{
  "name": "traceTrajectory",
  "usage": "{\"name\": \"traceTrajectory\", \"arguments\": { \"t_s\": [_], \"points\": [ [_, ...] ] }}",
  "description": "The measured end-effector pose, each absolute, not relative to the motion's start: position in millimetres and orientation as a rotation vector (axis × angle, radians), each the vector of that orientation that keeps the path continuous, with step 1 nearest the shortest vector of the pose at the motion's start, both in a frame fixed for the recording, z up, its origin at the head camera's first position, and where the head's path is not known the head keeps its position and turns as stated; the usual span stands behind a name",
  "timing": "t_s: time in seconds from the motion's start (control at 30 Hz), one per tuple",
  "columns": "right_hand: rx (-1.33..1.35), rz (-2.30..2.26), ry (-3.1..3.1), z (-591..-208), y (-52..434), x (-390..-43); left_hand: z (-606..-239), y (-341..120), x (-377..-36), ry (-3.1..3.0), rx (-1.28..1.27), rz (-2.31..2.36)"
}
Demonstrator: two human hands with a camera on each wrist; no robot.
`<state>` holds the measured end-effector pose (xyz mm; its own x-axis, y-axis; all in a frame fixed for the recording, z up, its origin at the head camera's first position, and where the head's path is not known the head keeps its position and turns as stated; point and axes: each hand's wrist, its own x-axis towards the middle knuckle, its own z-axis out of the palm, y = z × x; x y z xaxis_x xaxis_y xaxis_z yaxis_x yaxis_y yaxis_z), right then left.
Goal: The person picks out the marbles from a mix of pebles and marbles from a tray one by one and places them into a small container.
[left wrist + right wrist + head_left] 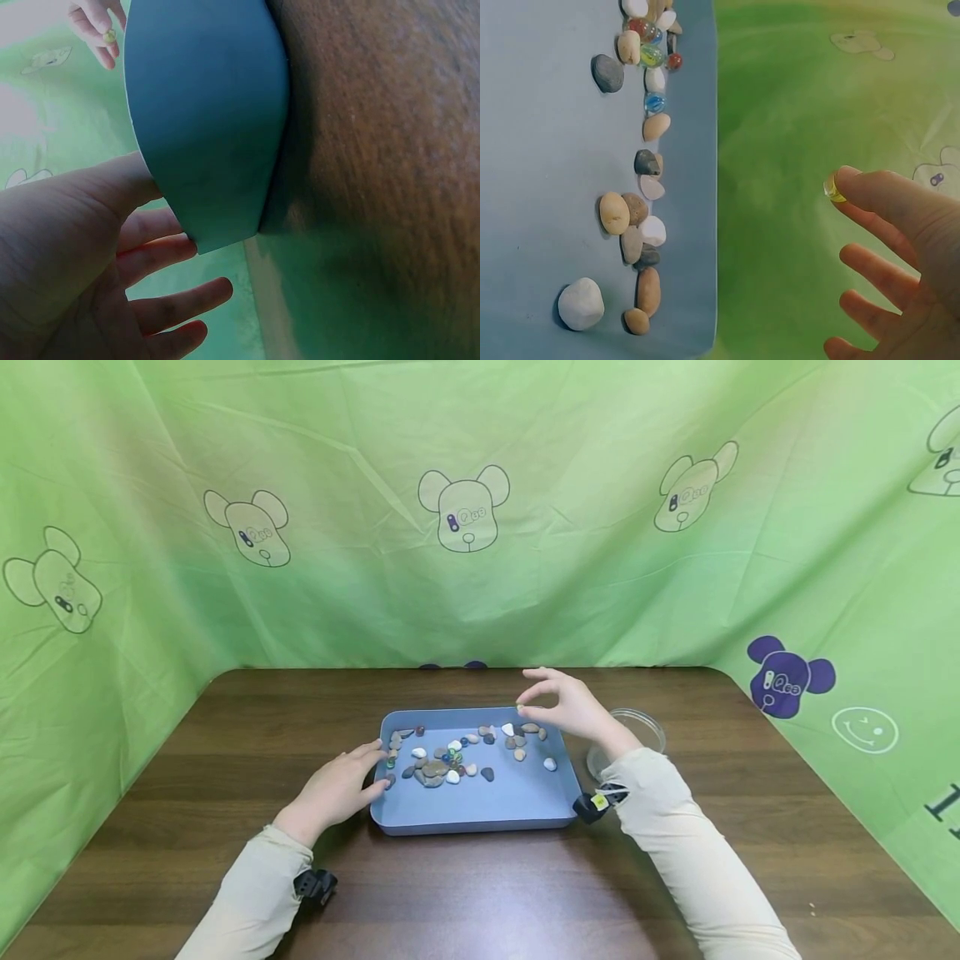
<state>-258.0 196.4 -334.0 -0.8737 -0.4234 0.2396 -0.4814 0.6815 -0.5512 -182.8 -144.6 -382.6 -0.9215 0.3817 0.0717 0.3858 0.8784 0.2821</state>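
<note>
Marble point(833, 187), yellowish, pinched at right hand point(572, 707) fingertips, lifted over tray point(480, 818) far-right corner. Left hand point(337, 787), fingers relaxed, rests against tray's left edge. Dish point(637, 727) beside right edge looks empty; several marbles point(652, 56) remain among pebbles point(435, 770), so sorting looks early.

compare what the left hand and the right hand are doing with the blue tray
The left hand rests low on the table, fingers fairly straight against the blue tray at its left wall. The right hand is raised above the tray's far right corner, touching no part of it. The left hand holds nothing; the right pinches a small yellowish bead at its fingertips. Both wear beige sleeves.
</note>
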Motion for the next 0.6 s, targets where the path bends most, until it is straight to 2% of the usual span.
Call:
{"name": "traceTrajectory", "arguments": {
  "t_s": [0.6],
  "points": [
    [0.726,0.934,-2.783,-325,202,-245,-384,-146,-184,-3.028,-0.625,-0.453]
  ]
}}
